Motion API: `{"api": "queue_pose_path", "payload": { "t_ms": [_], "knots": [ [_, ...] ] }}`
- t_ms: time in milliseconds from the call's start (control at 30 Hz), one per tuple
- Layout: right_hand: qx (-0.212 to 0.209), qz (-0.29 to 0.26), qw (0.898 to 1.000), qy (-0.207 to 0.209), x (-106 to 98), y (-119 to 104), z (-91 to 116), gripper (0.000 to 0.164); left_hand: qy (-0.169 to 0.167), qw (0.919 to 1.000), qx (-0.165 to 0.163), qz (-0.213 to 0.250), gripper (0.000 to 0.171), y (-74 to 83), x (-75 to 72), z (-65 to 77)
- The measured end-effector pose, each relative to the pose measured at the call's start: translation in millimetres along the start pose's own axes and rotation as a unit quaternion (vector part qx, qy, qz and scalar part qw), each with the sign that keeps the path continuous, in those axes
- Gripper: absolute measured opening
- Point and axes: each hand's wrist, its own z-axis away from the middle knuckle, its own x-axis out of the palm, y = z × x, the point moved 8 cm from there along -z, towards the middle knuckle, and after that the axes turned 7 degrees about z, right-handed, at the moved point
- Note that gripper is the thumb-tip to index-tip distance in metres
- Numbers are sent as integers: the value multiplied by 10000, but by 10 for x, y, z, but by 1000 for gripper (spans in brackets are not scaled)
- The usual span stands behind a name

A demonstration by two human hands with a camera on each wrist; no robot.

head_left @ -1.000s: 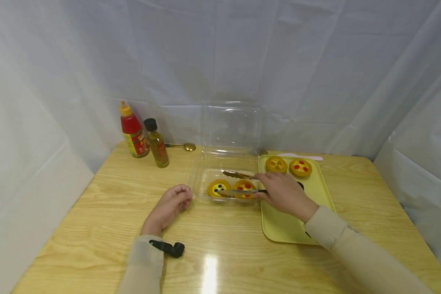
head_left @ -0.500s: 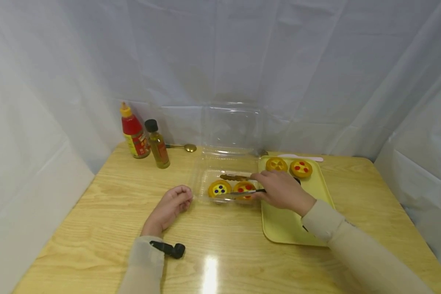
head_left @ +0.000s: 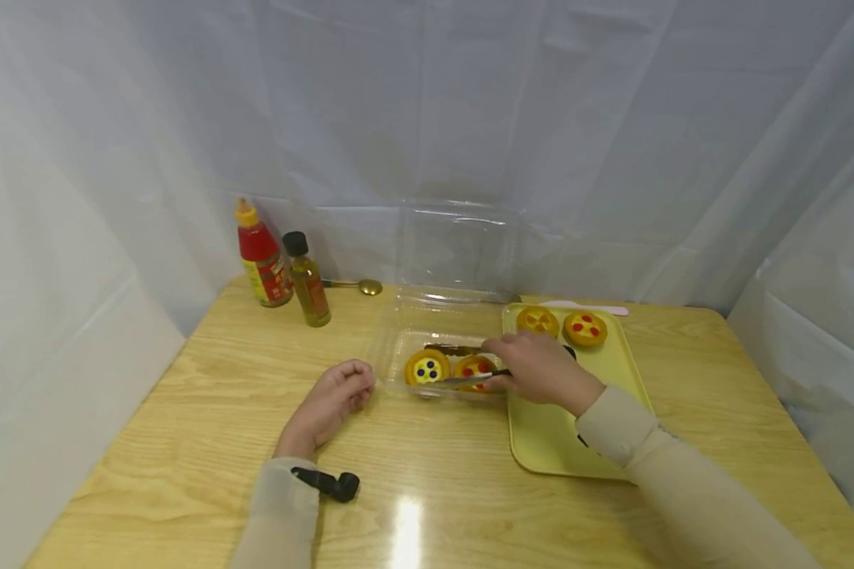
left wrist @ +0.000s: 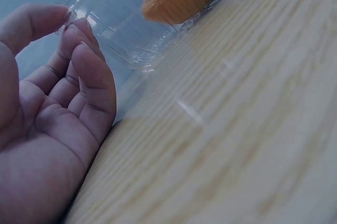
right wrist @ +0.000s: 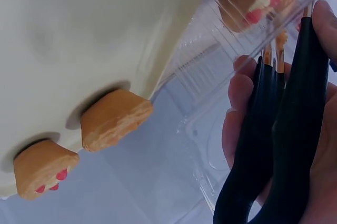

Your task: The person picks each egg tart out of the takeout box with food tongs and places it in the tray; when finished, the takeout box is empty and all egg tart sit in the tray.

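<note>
Between the earlier head frames and now, we see the black-handled metal tongs [head_left: 470, 378] close in around the small yellow tart with red dots [head_left: 475, 366]: their far arm, which stood well off toward the back of the clear plastic clamshell box [head_left: 437, 316], now lies just behind that tart, so we judge the tart is being pinched or is about to be. Our right hand [head_left: 537, 367] grips the tong handles with curled fingers. Beside it in the box sits the yellow tart with blue dots [head_left: 427, 368]. Our left hand [head_left: 330, 399] rests loosely curled on the table, holding nothing, fingertips at the box's corner. Two more tarts [head_left: 562, 325] wait on the pale yellow tray [head_left: 562, 442]. On the light wooden table [head_left: 185, 411] stand a red sauce bottle [head_left: 262, 257] and a small oil bottle [head_left: 306, 280], against white sheeting [head_left: 612, 118].
</note>
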Motion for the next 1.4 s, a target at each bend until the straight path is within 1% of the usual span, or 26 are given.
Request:
{"api": "queue_pose_path", "payload": {
  "t_ms": [133,300,467,533,667,900,1033,1200,1400],
  "knots": [
    [5,15,10000,-38,4,5,4,59,9,10000,-8,-13,7,-8,4,0],
    [39,-132,9999,-16,-33,33,15,58,33,10000,-8,-29,7,-8,7,-1],
    [-15,70,9999,-114,17,14,-9,58,33,10000,11,2,7,-6,4,-1],
    [8,125,9999,-93,32,6,-16,57,16,10000,13,19,7,-4,7,3],
    [84,128,9997,163,30,5,-24,52,19,10000,21,35,7,-1,8,11],
    [283,240,9975,608,16,40,7,50,52,10000,10,3,8,-4,-5,7],
    [336,242,9959,805,-19,60,64,51,33,10000,18,-16,7,-7,-8,1],
    [461,58,9945,937,-79,102,162,52,-46,9999,69,-62,7,6,3,5],
    [398,26,9913,1257,-166,145,297,52,-78,9997,124,-185,8,18,16,9]
  ]
}}
